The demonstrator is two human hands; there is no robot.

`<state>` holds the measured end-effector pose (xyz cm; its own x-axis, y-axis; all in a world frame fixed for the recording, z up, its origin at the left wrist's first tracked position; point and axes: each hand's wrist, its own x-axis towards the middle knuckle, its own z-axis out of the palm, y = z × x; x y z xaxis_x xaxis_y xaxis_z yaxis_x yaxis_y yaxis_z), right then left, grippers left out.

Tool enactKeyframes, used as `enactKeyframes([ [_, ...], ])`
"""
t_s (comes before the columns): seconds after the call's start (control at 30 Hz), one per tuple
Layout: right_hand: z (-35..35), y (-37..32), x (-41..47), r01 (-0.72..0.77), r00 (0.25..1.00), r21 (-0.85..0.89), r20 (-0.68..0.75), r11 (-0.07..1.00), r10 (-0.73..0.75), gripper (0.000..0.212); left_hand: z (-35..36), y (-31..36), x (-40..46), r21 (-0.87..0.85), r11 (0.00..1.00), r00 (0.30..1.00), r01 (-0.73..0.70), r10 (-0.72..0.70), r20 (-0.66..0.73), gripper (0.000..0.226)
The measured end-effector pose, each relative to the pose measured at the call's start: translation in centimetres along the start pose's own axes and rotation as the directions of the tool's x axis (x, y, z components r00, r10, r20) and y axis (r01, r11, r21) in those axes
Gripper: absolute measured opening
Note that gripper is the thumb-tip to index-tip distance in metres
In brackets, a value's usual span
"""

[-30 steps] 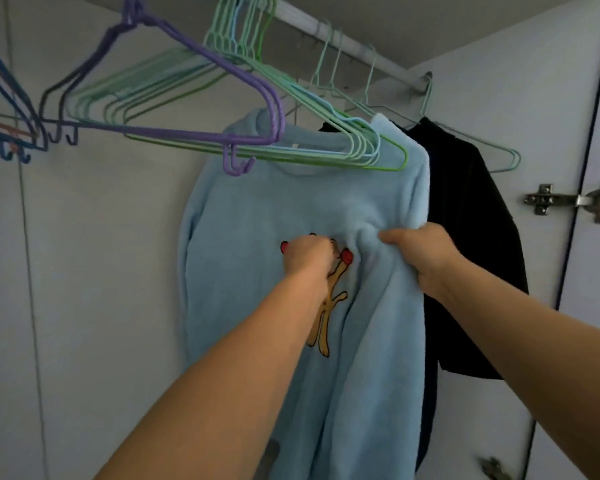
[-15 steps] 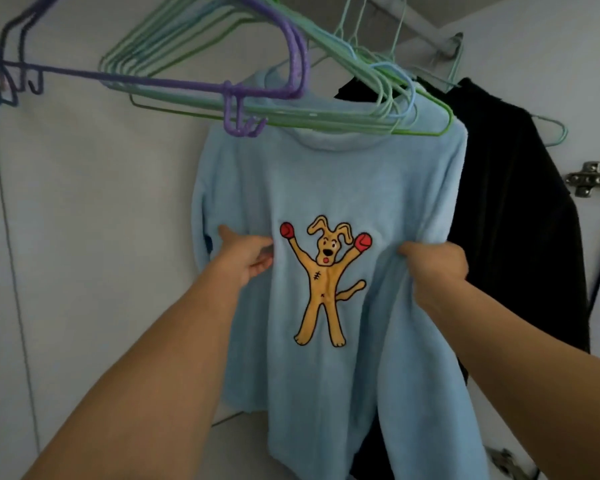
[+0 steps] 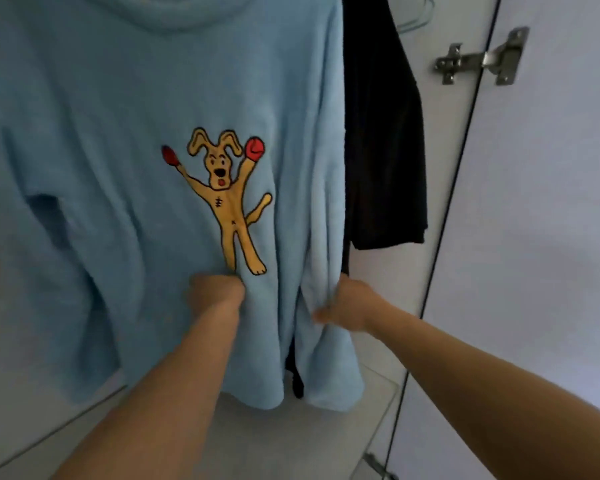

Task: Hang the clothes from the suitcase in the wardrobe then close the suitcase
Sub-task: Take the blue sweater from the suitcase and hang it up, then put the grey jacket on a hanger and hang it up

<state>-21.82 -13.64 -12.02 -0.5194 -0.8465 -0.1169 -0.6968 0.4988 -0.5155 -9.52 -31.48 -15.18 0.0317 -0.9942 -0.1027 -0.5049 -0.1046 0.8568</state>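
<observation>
Your left hand (image 3: 215,291) bunches the top's (image 3: 125,140) front under the dog print, and your right hand (image 3: 347,306) seems to pinch its side edge, likely tugging it straight. It hangs in the wardrobe, beside a black garment (image 3: 383,140).

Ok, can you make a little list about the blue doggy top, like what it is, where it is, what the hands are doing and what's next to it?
Item: light blue fleece top with a cartoon dog wearing red boxing gloves
Place: hanging inside the wardrobe; its hanger is out of view
Left hand: grips the front fabric just under the dog's feet
Right hand: pinches the top's right edge
Neighbour: black garment hanging to the right, partly behind the top
Also seen: door hinge
Suitcase: not in view
</observation>
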Motion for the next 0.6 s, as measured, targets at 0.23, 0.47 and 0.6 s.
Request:
enactKeyframes([
  [0.23, 0.3, 11.4, -7.3, -0.276, 0.925, 0.091, 0.297, 0.957, 0.238, 0.050, 12.7, -7.4, -14.9, 0.325, 0.943, 0.879, -0.064, -0.101, 0.467, 0.043],
  [0.47, -2.2, 27.1, -19.6, -0.492, 0.870, 0.290, 0.200, 0.821, 0.451, 0.040, 20.7, -9.4, -35.0, 0.145, 0.989, 0.612, 0.037, -0.138, 0.779, 0.011],
  [0.6, -2.0, 37.3, -28.1, -0.596, 0.799, 0.363, 0.187, 0.716, 0.571, 0.037, 24.4, -11.4, -46.7, 0.174, 0.981, 0.405, 0.084, -0.193, 0.893, 0.013],
])
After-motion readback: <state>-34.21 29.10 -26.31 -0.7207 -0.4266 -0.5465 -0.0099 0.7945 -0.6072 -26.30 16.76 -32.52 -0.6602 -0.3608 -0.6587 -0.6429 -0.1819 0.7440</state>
